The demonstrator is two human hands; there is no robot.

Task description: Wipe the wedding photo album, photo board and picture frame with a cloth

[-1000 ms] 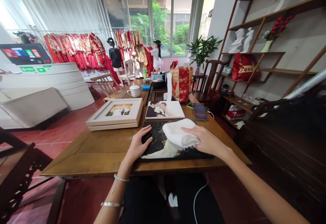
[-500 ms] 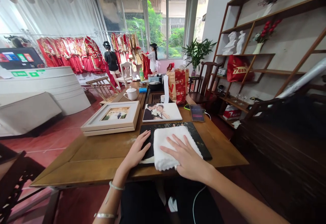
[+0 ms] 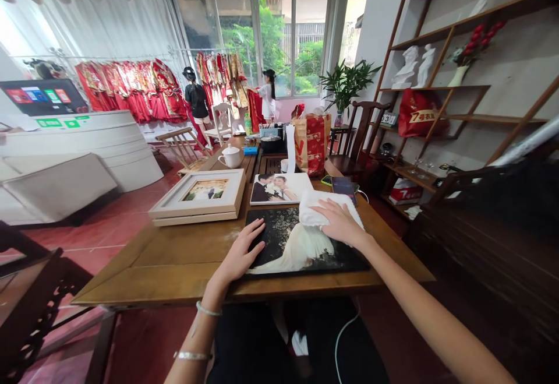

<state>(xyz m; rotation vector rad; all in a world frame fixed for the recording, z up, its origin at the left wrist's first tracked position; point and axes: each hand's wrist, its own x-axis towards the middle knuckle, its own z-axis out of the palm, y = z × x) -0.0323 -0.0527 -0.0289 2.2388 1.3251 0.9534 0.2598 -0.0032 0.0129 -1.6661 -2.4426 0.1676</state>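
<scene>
A dark photo panel [image 3: 275, 226] lies flat near the table's front edge, printed with a pale flowing dress and small blossoms. My left hand [image 3: 244, 250] rests on its left side, fingers stretched out and holding nothing. Over the panel's far right corner is a folded white towel [image 3: 312, 214], gripped from above by my right hand [image 3: 343, 224]. The towel hides that corner. Just behind the panel lies a white-edged wedding photo [image 3: 279, 189]. To the left, a pale picture frame [image 3: 198, 194] lies face up on another flat piece.
A phone [image 3: 344, 187] with a cable stands by the towel. Farther back on the wooden table [image 3: 174, 261] are a white lidded cup [image 3: 230, 155], a blue box [image 3: 250, 151] and a red paper bag [image 3: 312, 145]. Two people are by the clothes racks.
My right hand has slid the towel away from me and to the right, uncovering the pale dress on the panel. My left hand keeps its place on the panel's left side.
</scene>
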